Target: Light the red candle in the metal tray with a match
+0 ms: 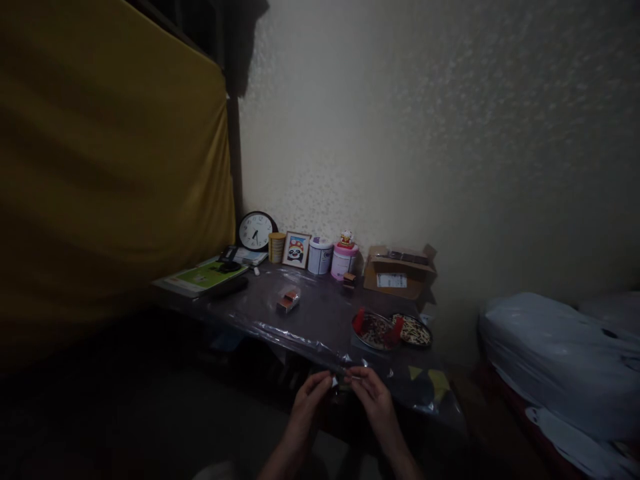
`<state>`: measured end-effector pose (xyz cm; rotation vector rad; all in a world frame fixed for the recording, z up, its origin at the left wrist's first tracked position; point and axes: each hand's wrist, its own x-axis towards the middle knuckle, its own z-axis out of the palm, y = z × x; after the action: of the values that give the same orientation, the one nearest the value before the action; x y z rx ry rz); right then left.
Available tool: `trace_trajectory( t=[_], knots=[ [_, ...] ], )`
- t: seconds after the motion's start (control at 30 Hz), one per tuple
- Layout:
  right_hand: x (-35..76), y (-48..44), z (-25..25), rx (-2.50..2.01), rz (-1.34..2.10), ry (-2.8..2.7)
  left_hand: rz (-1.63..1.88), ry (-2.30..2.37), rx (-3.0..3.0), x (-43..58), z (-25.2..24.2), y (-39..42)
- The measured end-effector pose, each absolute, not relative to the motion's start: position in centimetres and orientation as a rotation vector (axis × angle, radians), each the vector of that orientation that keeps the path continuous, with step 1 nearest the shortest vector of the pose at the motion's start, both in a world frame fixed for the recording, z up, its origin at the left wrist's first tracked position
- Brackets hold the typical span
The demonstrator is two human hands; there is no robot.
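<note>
Our left hand pinches a small white piece at its fingertips, just beside our right hand, whose curled fingers we cannot tell full or bare, and a loosened pinch could drop the piece short of the table just beyond.

yellow cloth hangs left of a dim, pale wall.

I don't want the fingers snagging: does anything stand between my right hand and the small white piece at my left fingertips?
Nothing I can make out. The small white piece is at your left hand, with only a narrow gap to your right hand; the picture is too dim to show anything tiny there.
</note>
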<state>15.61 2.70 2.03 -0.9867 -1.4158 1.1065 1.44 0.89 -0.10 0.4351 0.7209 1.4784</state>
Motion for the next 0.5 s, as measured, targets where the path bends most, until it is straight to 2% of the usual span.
trace_trajectory(
  t=[0.3,0.5],
  knots=[
    [15.2,3.9,2.0,-0.946,1.031,-1.383,1.409,0.621,0.43,1.5,-0.2,0.7],
    [14.8,4.1,2.7,-0.935,0.883,-1.422,1.409,0.591,0.52,1.7,2.5,0.2]
  ],
)
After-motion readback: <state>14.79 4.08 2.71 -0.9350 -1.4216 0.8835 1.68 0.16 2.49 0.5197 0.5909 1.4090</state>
